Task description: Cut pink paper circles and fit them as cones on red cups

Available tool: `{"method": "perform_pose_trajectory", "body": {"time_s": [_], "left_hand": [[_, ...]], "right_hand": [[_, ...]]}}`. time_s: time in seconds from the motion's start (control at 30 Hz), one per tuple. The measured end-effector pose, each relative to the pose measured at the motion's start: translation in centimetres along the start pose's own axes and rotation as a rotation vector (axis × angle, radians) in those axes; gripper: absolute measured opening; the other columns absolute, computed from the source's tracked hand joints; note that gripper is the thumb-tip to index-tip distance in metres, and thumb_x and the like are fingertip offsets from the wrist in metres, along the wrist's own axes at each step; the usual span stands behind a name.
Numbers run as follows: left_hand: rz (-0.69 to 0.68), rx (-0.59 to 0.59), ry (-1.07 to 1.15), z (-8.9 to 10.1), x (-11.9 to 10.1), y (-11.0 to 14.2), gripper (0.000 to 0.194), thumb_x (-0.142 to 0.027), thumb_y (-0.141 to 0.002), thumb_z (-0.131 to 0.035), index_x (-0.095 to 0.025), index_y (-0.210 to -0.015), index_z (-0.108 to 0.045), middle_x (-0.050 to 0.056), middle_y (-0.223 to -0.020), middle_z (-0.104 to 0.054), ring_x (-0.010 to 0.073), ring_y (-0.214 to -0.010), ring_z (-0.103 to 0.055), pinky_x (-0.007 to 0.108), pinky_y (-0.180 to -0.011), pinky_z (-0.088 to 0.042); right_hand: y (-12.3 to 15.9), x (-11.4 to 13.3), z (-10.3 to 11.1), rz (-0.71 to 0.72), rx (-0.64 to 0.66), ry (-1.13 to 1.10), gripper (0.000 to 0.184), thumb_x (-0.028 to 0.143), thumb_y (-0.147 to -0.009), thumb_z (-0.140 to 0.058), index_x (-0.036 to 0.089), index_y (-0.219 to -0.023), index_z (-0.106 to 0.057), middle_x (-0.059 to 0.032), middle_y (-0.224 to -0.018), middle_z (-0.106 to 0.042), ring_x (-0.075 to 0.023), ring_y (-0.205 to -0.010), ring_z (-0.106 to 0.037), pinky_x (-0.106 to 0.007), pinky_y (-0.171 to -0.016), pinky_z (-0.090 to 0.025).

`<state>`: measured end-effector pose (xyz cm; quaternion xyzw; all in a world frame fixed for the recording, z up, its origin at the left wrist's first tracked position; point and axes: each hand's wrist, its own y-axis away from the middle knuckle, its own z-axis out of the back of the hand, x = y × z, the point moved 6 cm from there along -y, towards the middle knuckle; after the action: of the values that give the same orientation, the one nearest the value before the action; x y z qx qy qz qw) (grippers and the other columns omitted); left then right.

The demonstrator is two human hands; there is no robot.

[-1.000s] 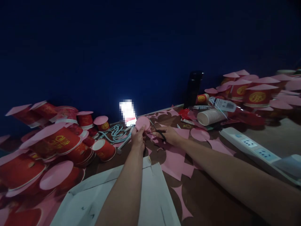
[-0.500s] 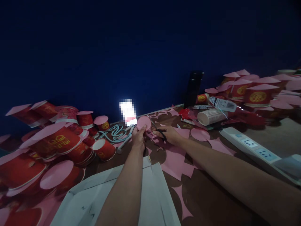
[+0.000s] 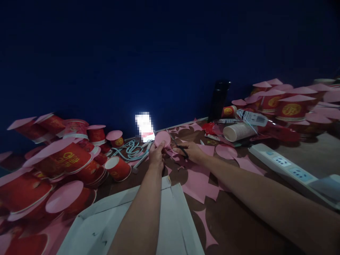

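My left hand (image 3: 156,158) pinches a round pink paper disc (image 3: 162,138) and holds it up above the brown table (image 3: 239,219). My right hand (image 3: 190,151) is closed around the black handles of a pair of scissors (image 3: 177,144), whose blades point up and left against the disc's right edge. Pink paper offcuts (image 3: 198,180) lie under and in front of both hands.
Red paper cups with pink disc lids are heaped at the left (image 3: 61,159) and stand at the far right (image 3: 290,108). A stack of white cups (image 3: 237,131) lies on its side. A white power strip (image 3: 289,170), a blue cable (image 3: 131,150), a dark bottle (image 3: 219,100) and a white sheet (image 3: 127,223) are around.
The scene is almost unchanged; the pink disc has turned a little in my left hand while the scissors stay at its edge.
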<state>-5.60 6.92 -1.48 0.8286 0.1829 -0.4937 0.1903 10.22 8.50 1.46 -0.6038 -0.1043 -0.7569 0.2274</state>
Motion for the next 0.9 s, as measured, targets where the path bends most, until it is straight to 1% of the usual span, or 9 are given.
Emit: {"method": "perform_pose_trajectory", "body": {"time_s": [0.13,0.3,0.43,0.63,0.73,0.9], "left_hand": [[-0.008,0.000,0.038,-0.05,-0.09,0.01,0.045,-0.028,-0.050,-0.080,-0.014,-0.087,-0.060,-0.003,-0.063,-0.059,0.0041,-0.042,-0.048,0.015,-0.040,-0.033],[-0.009,-0.017,0.041,0.12,-0.03,-0.16,0.041,-0.027,-0.052,-0.079,-0.015,-0.085,-0.059,-0.004,-0.061,-0.058,0.0045,-0.042,-0.048,0.015,-0.039,-0.031],[-0.026,-0.010,0.067,0.14,-0.16,-0.20,0.042,-0.026,-0.050,-0.079,-0.014,-0.085,-0.059,-0.003,-0.062,-0.059,0.0049,-0.044,-0.050,0.015,-0.040,-0.034],[-0.027,-0.040,0.095,0.22,-0.20,-0.21,0.042,-0.025,-0.049,-0.081,-0.014,-0.083,-0.059,-0.003,-0.063,-0.059,0.0050,-0.045,-0.051,0.015,-0.042,-0.038],[-0.023,-0.059,0.110,0.28,-0.20,-0.20,0.039,-0.023,-0.049,-0.080,-0.014,-0.081,-0.059,-0.003,-0.064,-0.059,0.0048,-0.046,-0.051,0.015,-0.043,-0.039],[-0.030,-0.081,0.121,0.41,-0.35,-0.17,0.039,-0.021,-0.048,-0.079,-0.014,-0.082,-0.061,-0.003,-0.065,-0.061,0.0051,-0.047,-0.053,0.015,-0.044,-0.041]], "right_hand": [[-0.01,-0.01,0.03,0.024,0.000,0.002,0.049,0.054,-0.070,-0.069,0.013,-0.096,-0.075,-0.0018,-0.067,-0.061,-0.0092,-0.053,-0.046,-0.021,-0.048,-0.036],[-0.25,-0.36,0.08,0.031,0.000,0.010,0.047,0.053,-0.070,-0.070,0.014,-0.096,-0.075,-0.0021,-0.068,-0.061,-0.0096,-0.056,-0.048,-0.021,-0.050,-0.037],[-0.27,-0.28,0.14,0.034,-0.005,0.008,0.046,0.052,-0.068,-0.071,0.014,-0.094,-0.076,-0.0020,-0.072,-0.063,-0.0101,-0.059,-0.050,-0.021,-0.053,-0.039],[-0.12,-0.01,0.04,0.035,0.023,0.011,0.049,0.053,-0.069,-0.070,0.013,-0.096,-0.075,-0.0011,-0.067,-0.060,-0.0089,-0.055,-0.046,-0.022,-0.051,-0.037],[-0.19,-0.15,0.08,0.041,0.007,0.002,0.049,0.054,-0.068,-0.070,0.013,-0.095,-0.076,-0.0010,-0.067,-0.060,-0.0087,-0.055,-0.046,-0.022,-0.051,-0.037],[-0.25,-0.50,0.01,0.010,0.006,-0.017,0.050,0.053,-0.067,-0.071,0.012,-0.096,-0.075,-0.0012,-0.066,-0.061,-0.0088,-0.052,-0.047,-0.021,-0.047,-0.036]]}}
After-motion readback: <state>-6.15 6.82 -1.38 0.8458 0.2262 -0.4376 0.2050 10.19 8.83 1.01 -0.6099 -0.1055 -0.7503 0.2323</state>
